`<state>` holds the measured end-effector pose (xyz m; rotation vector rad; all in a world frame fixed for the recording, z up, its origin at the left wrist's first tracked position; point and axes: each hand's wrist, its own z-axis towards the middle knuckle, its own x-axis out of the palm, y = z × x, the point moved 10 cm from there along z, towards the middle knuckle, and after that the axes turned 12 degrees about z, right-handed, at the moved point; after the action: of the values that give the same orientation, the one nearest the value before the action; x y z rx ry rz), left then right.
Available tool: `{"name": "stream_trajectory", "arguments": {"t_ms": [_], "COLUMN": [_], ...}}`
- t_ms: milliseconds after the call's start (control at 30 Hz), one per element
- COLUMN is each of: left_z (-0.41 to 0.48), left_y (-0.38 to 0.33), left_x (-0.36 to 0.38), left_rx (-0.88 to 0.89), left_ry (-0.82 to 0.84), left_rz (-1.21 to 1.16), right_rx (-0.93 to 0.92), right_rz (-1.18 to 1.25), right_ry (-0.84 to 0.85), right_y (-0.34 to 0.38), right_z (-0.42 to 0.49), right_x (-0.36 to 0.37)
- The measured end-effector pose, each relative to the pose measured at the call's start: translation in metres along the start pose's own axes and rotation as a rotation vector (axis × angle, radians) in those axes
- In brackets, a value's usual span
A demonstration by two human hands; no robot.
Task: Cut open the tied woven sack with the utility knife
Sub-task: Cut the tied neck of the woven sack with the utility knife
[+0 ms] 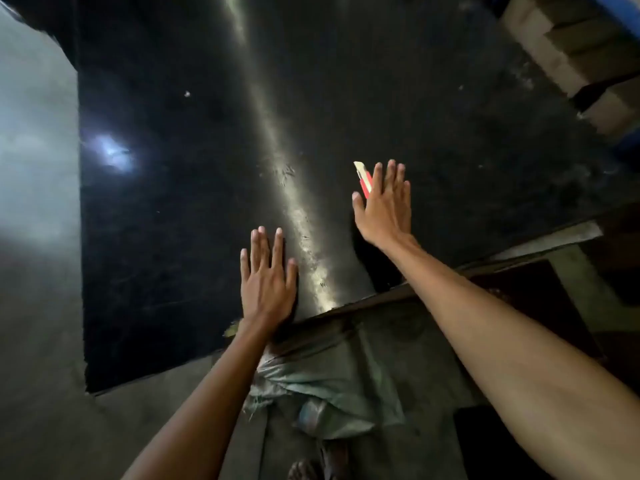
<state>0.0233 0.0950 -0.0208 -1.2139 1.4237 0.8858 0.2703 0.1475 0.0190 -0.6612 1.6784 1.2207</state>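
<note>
The left hand (268,282) lies flat on the dark table (173,209), fingers straight, holding nothing. The woven sack (332,386) lies lower, between the arms. The right hand (384,209), also flat, partly covers the utility knife (364,180); it is better to grasp only the red handle, away from the pale tip.

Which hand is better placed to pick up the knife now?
Right. The right hand lies open, partly over the red knife on the dark table. The left hand rests flat nearer the table edge, apart from the knife.
</note>
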Motion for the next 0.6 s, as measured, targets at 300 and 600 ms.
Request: {"name": "stream_trajectory", "arguments": {"t_ms": [300, 600], "left_z": [0.016, 0.018], "left_y": [0.01, 0.008], "left_x": [0.025, 0.028], "left_rx": [-0.03, -0.028], "left_ry": [-0.155, -0.116], "left_rz": [0.106, 0.129], "right_rx": [0.076, 0.042], "right_rz": [0.005, 0.024], "right_ry": [-0.18, -0.226], "right_y": [-0.03, -0.03], "right_z": [0.021, 0.024], "right_x": [0.041, 0.04]}}
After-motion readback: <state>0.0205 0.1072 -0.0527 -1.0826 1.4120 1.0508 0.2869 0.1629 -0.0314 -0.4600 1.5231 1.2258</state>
